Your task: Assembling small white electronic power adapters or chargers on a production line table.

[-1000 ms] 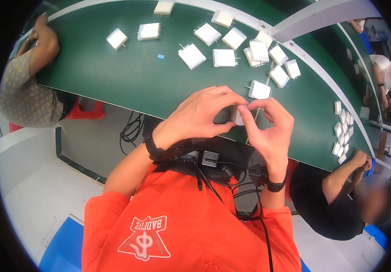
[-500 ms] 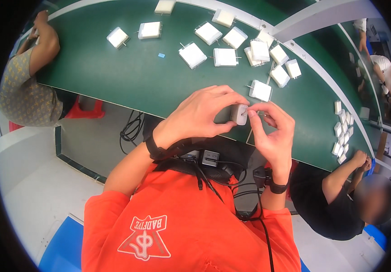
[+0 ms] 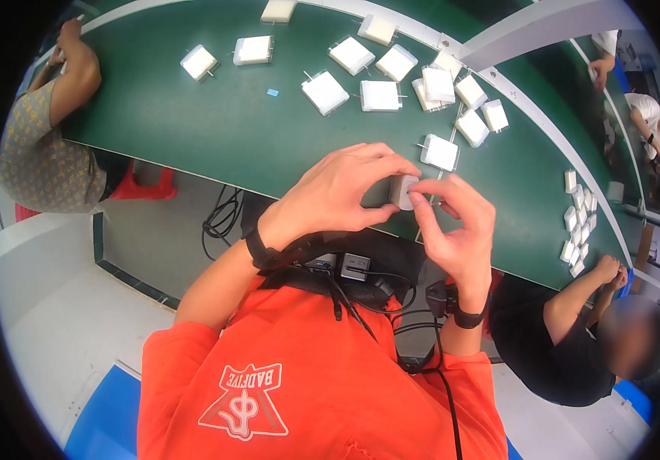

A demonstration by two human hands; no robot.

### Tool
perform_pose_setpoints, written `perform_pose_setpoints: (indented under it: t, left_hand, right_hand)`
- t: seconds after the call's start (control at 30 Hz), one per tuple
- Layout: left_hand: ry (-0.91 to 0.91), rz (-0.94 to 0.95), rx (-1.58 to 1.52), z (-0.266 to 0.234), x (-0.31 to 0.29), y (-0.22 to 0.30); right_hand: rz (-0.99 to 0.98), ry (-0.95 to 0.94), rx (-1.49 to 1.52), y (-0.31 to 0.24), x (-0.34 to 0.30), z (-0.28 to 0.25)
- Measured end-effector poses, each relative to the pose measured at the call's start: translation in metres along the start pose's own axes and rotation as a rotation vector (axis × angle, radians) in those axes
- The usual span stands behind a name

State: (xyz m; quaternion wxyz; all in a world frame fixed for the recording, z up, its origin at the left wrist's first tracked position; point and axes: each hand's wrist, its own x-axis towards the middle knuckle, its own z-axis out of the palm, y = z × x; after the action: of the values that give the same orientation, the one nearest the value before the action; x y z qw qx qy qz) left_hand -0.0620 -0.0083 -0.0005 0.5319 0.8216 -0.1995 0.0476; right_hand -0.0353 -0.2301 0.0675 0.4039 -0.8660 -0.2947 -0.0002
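Between the thumb and fingers of my left hand (image 3: 336, 190) is a small pale grey block-shaped piece (image 3: 401, 192) with rounded edges, held just above the near edge of the table. My right hand (image 3: 458, 226) is closed in a pinch, its thumb and index fingertips against the right end of the piece. Whatever sits between those fingertips is too small and covered to make out. The nearest thing beyond my hands is a white block (image 3: 440, 153) with thin prongs sticking out of its sides, lying on the green table (image 3: 169, 115).
Several similar white blocks (image 3: 380, 96) are scattered across the far side, some stacked. A blue scrap (image 3: 272, 93) lies left of them. Small white pieces (image 3: 577, 218) cluster at the right, near a co-worker in black (image 3: 556, 337). Another co-worker (image 3: 50, 161) sits at the left. Cables (image 3: 222, 222) hang below.
My right thumb and index finger have moved slightly left, closer onto the end of the grey piece. My left hand stays put. At the far right, a distant person's arm has shifted.
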Motion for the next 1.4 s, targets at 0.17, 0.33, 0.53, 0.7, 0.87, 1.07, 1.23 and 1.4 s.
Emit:
perform_pose_setpoints:
  t: [0.17, 0.33, 0.53, 0.7, 0.87, 1.07, 1.23, 1.4]
  left_hand:
    - [0.002, -0.003, -0.016, 0.001, 0.0, -0.001]
    - [0.013, 0.013, -0.017, 0.0, 0.001, -0.001]
    - [0.01, -0.004, -0.012, 0.0, 0.0, 0.001]
    - [-0.001, -0.008, -0.027, -0.001, 0.0, 0.0]
    - [-0.003, -0.003, -0.001, 0.0, 0.0, 0.001]
    - [-0.004, -0.005, 0.014, -0.001, 0.001, 0.002]
    - [-0.007, -0.016, 0.01, -0.001, 0.0, 0.001]
    - [-0.014, -0.017, 0.013, 0.001, 0.001, 0.001]
  right_hand:
    - [-0.008, -0.008, 0.011, -0.001, 0.003, 0.002]
    - [0.12, 0.03, 0.025, -0.002, 0.006, -0.001]
    - [0.041, 0.031, -0.087, -0.001, 0.011, 0.003]
    - [0.091, 0.033, -0.055, -0.003, 0.011, 0.004]
    - [0.226, 0.02, 0.043, -0.013, 0.008, -0.001]
    - [0.251, 0.05, -0.085, -0.01, 0.006, 0.0]
    - [0.221, 0.062, -0.076, -0.009, 0.004, 0.004]
    - [0.243, 0.048, -0.201, -0.014, 0.004, 0.0]
